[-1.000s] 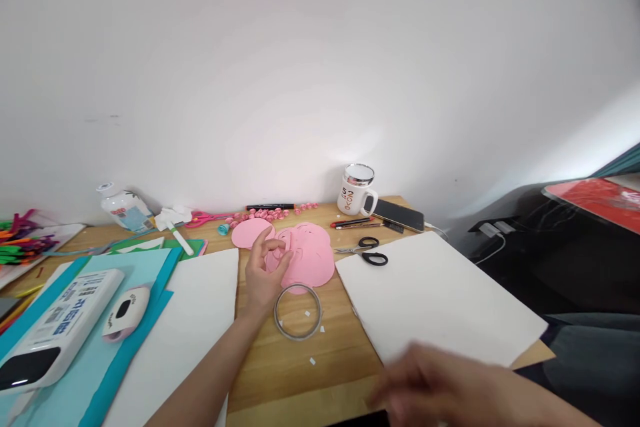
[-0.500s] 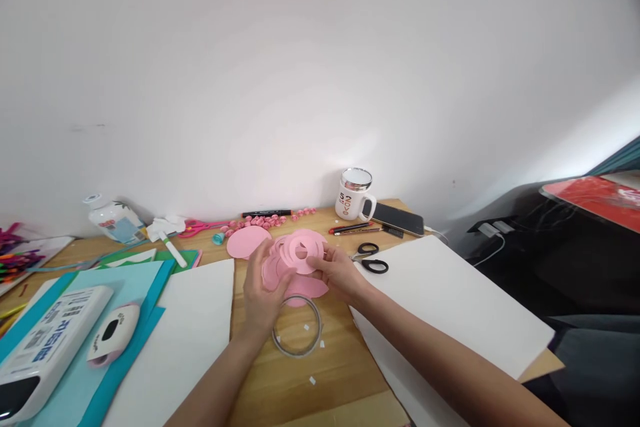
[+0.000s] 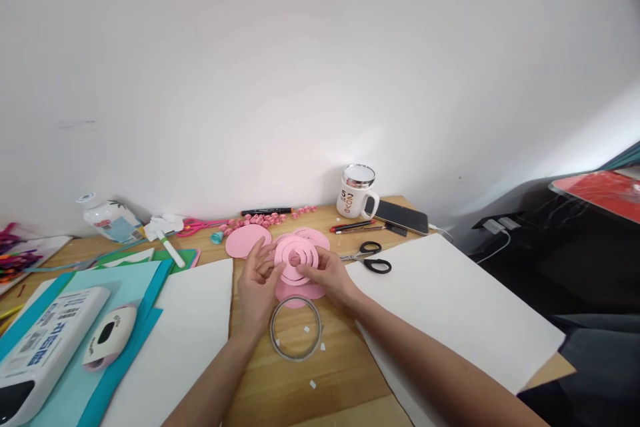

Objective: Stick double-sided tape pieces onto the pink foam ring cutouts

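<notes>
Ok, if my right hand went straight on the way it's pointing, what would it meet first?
Beyond the pink paper your right hand holds, probably your left hand, just across from it. Depth is unclear, though.

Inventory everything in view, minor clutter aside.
Slit disc: 1, pink, centre
Other discs: uncounted, pink, nearby
Ring: 1, grey, front
Scissors: 2, black right, pink left
Mug: 1, white, rear
Phone: 1, black, beside mug
Marker: 1, black, rear
Beads: uncounted, pink, near marker
Bottle: 1, white, left
Box: 1, white, left
Oval gadget: 1, white, beside box
Large sheets: 2, white, left, right
Blue sheets: uncounted, left
Table: 1, brown, beneath
Left grip, right grip: 2, flanking disc
</notes>
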Demonstrator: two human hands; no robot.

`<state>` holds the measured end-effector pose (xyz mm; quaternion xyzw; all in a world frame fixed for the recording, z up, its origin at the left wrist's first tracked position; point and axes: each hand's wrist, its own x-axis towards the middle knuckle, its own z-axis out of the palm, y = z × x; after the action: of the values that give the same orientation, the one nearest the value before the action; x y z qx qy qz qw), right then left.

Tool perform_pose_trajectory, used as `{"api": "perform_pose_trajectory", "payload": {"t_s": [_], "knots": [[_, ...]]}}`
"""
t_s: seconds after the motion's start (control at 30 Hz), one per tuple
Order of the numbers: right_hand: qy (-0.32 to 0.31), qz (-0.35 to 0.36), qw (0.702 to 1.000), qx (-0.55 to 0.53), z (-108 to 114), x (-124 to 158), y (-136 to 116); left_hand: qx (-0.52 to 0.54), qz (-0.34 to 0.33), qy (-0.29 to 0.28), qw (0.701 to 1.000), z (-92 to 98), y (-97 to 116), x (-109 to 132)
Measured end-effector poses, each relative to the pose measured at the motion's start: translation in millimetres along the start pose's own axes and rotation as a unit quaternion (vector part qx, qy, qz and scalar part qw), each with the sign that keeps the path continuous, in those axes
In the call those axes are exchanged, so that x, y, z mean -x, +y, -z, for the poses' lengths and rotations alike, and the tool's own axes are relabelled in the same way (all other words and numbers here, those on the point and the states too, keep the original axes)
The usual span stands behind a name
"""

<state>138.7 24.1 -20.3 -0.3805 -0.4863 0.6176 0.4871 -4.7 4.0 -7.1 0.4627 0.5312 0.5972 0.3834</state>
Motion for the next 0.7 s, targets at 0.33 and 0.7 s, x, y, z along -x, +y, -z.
{"api": "perform_pose_trajectory", "payload": {"t_s": [0.33, 0.7], "knots": [[0.094, 0.039, 0.995, -0.010, -5, -3, 5, 0.049, 0.083, -0.053, 0.994, -1.7, -2, -3], [0.059, 0.006, 0.998, -0.028, -14, 8, 4, 0.109, 0.082, 0.000, 0.991, 1.1, -6, -6]]}}
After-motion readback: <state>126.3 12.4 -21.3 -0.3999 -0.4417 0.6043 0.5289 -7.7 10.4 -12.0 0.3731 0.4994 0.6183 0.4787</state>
